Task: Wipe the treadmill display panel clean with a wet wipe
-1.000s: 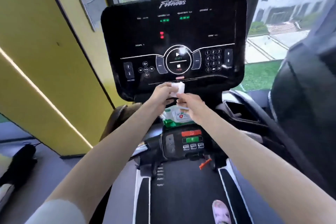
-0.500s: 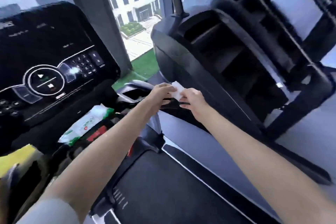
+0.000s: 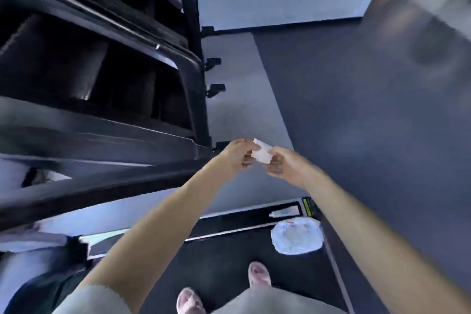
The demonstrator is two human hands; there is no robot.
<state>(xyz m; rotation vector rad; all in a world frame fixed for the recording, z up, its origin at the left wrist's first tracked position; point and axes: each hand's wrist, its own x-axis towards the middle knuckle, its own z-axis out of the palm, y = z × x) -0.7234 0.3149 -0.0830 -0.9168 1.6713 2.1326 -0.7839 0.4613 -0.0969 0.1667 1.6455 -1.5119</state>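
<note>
A small folded white wet wipe [image 3: 262, 154] is held in the air between both hands at mid frame. My left hand [image 3: 238, 154] pinches its left edge and my right hand [image 3: 285, 166] pinches its right edge. The treadmill display panel and the wipe packet are out of view. The whole frame is blurred by head motion.
A neighbouring black machine [image 3: 102, 79] fills the left side. The black treadmill belt [image 3: 229, 257] lies below, with my feet [image 3: 258, 275] on it. A crumpled white plastic bag [image 3: 297, 236] lies at the belt's right edge. Grey floor [image 3: 369, 109] stretches to the right.
My view has swung right and down, away from the display panel toward the floor and belt. Both hands have kept pinching the wipe and stayed together in front of me.
</note>
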